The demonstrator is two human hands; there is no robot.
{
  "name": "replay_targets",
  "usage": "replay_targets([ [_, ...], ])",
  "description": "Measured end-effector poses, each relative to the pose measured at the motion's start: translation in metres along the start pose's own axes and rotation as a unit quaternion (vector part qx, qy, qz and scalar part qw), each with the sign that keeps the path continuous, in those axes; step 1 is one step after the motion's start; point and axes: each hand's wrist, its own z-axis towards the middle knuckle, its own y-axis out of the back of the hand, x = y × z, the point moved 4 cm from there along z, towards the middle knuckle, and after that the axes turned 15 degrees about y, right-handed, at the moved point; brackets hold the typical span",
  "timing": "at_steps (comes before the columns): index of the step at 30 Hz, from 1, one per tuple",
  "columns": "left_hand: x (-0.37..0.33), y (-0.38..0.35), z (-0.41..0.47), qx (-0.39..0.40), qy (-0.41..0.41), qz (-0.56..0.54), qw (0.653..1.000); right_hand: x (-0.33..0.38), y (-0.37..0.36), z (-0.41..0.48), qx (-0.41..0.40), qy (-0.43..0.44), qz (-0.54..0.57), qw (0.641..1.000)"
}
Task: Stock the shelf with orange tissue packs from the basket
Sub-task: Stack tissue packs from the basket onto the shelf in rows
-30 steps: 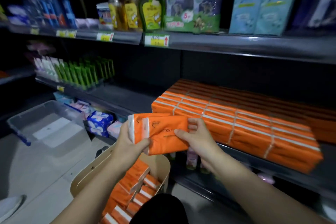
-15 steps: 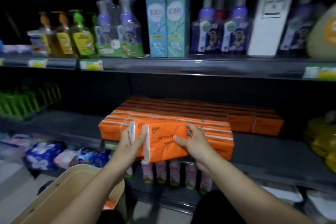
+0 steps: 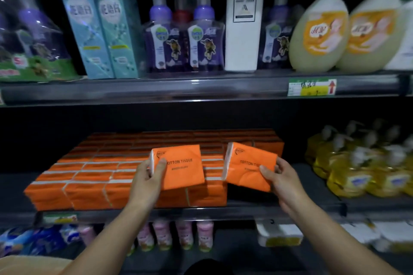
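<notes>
In the head view, the left hand (image 3: 149,177) sits just left of centre, thumb on the front and fingers curled behind the left edge of an orange tissue pack (image 3: 182,166) printed "COTTON TISSUE". The pack is held upright, facing the camera, in front of the stack of orange tissue packs (image 3: 96,176) that fills the centre-left of the middle shelf (image 3: 223,211).

To the right of centre, the right hand (image 3: 282,179) pinches the right edge of a second tissue pack (image 3: 249,166). This one is tilted with its white end up and to the left, over the dark gap at the stack's right end. The two packs are apart.

A beige corner of the basket (image 3: 26,265) shows at the lower left.

On the upper shelf stand teal boxes (image 3: 96,27), purple pump bottles (image 3: 183,38), a white box (image 3: 243,20) and pale yellow bottles (image 3: 319,33). A price label (image 3: 311,87) is on that shelf's edge. Yellow pump bottles (image 3: 362,167) crowd the right of the frame, and small pink bottles (image 3: 184,235) stand below.
</notes>
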Motion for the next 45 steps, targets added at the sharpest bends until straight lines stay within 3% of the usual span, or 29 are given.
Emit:
replay_targets([
  [7,-0.010,-0.049,0.038,0.006,0.001,-0.007,1.000,-0.051,0.031,0.041,-0.047,-0.007,-0.084,0.995],
  [17,-0.004,-0.087,0.093,0.005,0.003,0.046,0.999,-0.116,-0.002,0.119,-0.009,0.003,-0.176,0.984],
  [24,0.005,-0.091,0.098,0.004,0.011,0.070,0.997,-0.129,-0.018,0.146,-0.028,0.066,-0.289,0.955],
  [29,0.001,-0.090,0.092,0.018,0.015,0.069,0.997,-0.130,-0.021,0.140,-0.030,0.025,-0.330,0.943],
  [35,-0.012,-0.094,0.082,0.033,-0.008,0.044,0.998,-0.100,-0.016,0.127,-0.036,0.036,-0.309,0.950],
  [38,-0.020,-0.103,0.073,0.059,-0.025,0.028,0.998,-0.068,-0.019,0.116,-0.023,0.061,-0.237,0.969],
  [42,-0.030,-0.122,0.058,0.094,-0.059,0.020,0.994,-0.026,-0.032,0.089,0.065,0.068,-0.087,0.992],
  [45,-0.033,-0.136,0.046,0.119,-0.079,0.027,0.989,-0.020,-0.034,0.072,0.149,0.047,-0.057,0.986],
])
